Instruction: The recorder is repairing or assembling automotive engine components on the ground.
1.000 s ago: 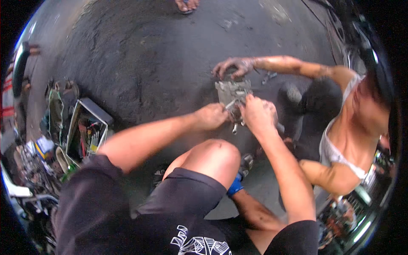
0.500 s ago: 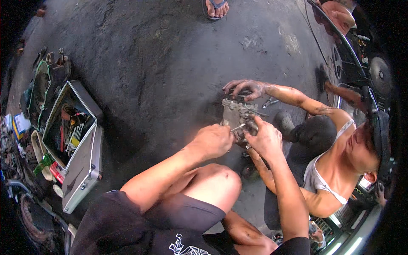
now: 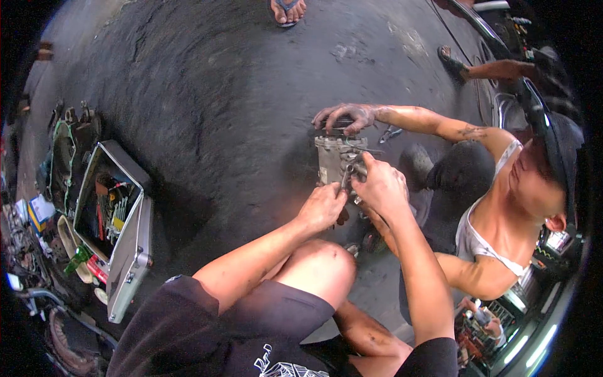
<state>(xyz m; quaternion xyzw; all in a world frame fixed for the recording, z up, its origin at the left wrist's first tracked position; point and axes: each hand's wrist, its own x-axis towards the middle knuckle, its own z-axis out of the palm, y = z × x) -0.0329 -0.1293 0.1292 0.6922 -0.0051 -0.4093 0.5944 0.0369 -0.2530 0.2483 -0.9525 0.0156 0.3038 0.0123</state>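
A grey cast-metal compressor-like part (image 3: 329,156) stands on the floor ahead of my knee. My left hand (image 3: 323,205) is closed at its lower near side, gripping the end of a slim shiny wrench-like tool (image 3: 347,177). My right hand (image 3: 382,183) curls from the right, thumb and fingers closed around a dark piece (image 3: 359,167) at the tool's upper end; its kind is hard to make out. A co-worker's hand (image 3: 347,118) rests on the dark round top of the metal part. The co-worker's other hand, low beside the part, is mostly hidden behind my right arm.
An open silver-edged toolbox (image 3: 130,276) with wrenches and other tools stands at left, beside a metal housing (image 3: 63,157). Pliers (image 3: 389,133) lie right of the metal part. The co-worker (image 3: 483,232) crouches at right. A sandalled foot (image 3: 287,11) is at the far edge.
The view has shifted, so the metal part and hands sit a little higher and further left. The tool between my hands has swung from slanting to nearly upright, my left hand lower against the part.
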